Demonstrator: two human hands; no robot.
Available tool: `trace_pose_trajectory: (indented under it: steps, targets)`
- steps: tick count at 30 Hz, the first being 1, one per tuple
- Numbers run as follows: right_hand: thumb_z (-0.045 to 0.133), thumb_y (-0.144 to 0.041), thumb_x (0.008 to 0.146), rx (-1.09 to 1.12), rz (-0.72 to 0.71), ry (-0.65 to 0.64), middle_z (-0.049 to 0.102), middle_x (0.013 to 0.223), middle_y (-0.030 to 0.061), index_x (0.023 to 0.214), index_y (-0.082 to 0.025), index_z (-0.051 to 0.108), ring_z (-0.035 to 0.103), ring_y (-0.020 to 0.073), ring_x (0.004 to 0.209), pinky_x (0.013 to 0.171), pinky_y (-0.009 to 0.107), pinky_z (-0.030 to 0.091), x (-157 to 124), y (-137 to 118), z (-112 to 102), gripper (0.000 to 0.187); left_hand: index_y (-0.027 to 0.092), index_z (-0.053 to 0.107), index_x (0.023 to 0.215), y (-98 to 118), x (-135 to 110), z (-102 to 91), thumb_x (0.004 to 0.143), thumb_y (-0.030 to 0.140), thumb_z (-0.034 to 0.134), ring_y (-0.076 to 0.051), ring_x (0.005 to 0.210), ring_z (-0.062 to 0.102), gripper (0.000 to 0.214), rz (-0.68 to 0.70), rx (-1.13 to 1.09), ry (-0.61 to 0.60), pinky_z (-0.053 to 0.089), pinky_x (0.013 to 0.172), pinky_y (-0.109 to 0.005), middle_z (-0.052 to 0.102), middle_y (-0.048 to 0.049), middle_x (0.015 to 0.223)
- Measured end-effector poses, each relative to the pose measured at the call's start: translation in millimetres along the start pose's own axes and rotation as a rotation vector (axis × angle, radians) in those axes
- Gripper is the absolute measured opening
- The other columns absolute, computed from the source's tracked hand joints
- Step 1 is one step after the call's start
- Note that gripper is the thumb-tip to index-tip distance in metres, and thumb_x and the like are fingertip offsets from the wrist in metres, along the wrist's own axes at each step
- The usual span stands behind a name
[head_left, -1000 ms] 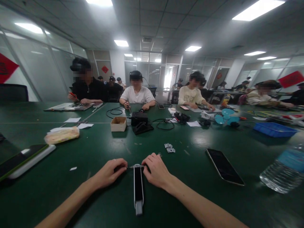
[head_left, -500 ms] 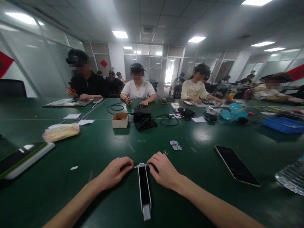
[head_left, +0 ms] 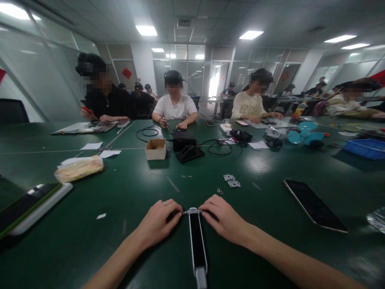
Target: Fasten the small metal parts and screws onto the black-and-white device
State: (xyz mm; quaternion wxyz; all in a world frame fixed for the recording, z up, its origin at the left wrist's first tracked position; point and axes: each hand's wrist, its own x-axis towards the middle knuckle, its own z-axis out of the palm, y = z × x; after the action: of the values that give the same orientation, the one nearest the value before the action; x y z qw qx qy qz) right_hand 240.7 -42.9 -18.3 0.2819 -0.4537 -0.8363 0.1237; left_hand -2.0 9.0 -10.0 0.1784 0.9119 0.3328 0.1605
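A long, narrow device with a pale frame and a black strip (head_left: 197, 241) along its middle lies on the green table, its grey end toward me. Across its far end runs a thin metal crosspiece (head_left: 194, 210) that sticks out on both sides. My left hand (head_left: 161, 220) pinches the left tip of this crosspiece between thumb and fingers. At the right tip, my right hand (head_left: 225, 218) does the same. Small metal rings (head_left: 219, 191) and flat metal plates with holes (head_left: 232, 180) lie just beyond my right hand.
A dark phone (head_left: 314, 204) lies to the right. Leftward are a green-edged device (head_left: 30, 208) and a plastic-wrapped packet (head_left: 78, 167). Ahead stand an open cardboard box (head_left: 155, 150) and a black box (head_left: 184, 140) with cables. Farther right is a blue tray (head_left: 367, 148). People sit across the table.
My view has shifted slightly, so the device, both hands and the phone appear farther right. Both hands keep their pinch on the crosspiece tips.
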Motion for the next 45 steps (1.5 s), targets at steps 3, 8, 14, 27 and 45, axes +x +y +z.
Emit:
trace_pose_trajectory:
  steps: [3,8,14,27,45]
  targets:
    - [0.048,-0.015,0.094,0.026,-0.004,-0.013,0.065,0.097,0.0087,0.107,-0.015,0.065,0.057,0.0189,0.089,0.079,0.035,0.051,-1.4,0.7,-1.5,0.021,0.02,0.061,0.096,3.3,0.3,-0.5,0.094,0.023,0.041,-0.016,0.078,0.06,0.02,-0.008,-0.003,-0.004,0.04,0.074,-0.031,0.065,-0.0024,0.09]
    - [0.045,-0.015,0.095,0.049,-0.024,-0.025,0.064,0.097,0.0094,0.109,-0.014,0.065,0.057,0.0188,0.089,0.078,0.033,0.052,-2.9,1.1,-2.2,0.024,0.021,0.06,0.098,5.7,-1.0,-0.7,0.094,0.02,0.04,-0.016,0.08,0.059,0.02,0.008,0.021,-0.009,0.038,0.074,-0.03,0.065,-0.0029,0.094]
    - [0.045,-0.015,0.095,0.058,0.004,-0.033,0.064,0.098,0.0091,0.108,-0.015,0.065,0.058,0.0183,0.088,0.078,0.033,0.052,-1.8,-1.5,-0.9,0.024,0.02,0.058,0.097,7.3,-2.4,-6.0,0.095,0.02,0.039,-0.016,0.082,0.057,0.019,0.057,0.007,-0.04,0.035,0.073,-0.029,0.063,-0.0028,0.095]
    - [0.051,-0.015,0.093,0.066,0.05,-0.057,0.065,0.095,0.0072,0.103,-0.016,0.067,0.058,0.0177,0.09,0.08,0.032,0.05,1.6,-1.8,-4.3,0.019,0.02,0.057,0.1,3.8,-3.7,-8.1,0.096,0.022,0.037,-0.016,0.084,0.057,0.02,0.091,0.008,-0.066,0.037,0.077,-0.03,0.063,-0.0031,0.096]
    - [0.057,-0.018,0.089,-0.066,0.004,0.007,0.064,0.086,0.0053,0.088,-0.015,0.065,0.055,0.017,0.081,0.073,0.031,0.047,7.3,-2.6,1.9,0.008,0.017,0.065,0.081,15.7,1.3,-7.4,0.077,0.031,0.057,-0.013,0.06,0.053,0.016,-0.132,-0.268,0.084,0.043,0.058,-0.023,0.061,0.0019,0.067]
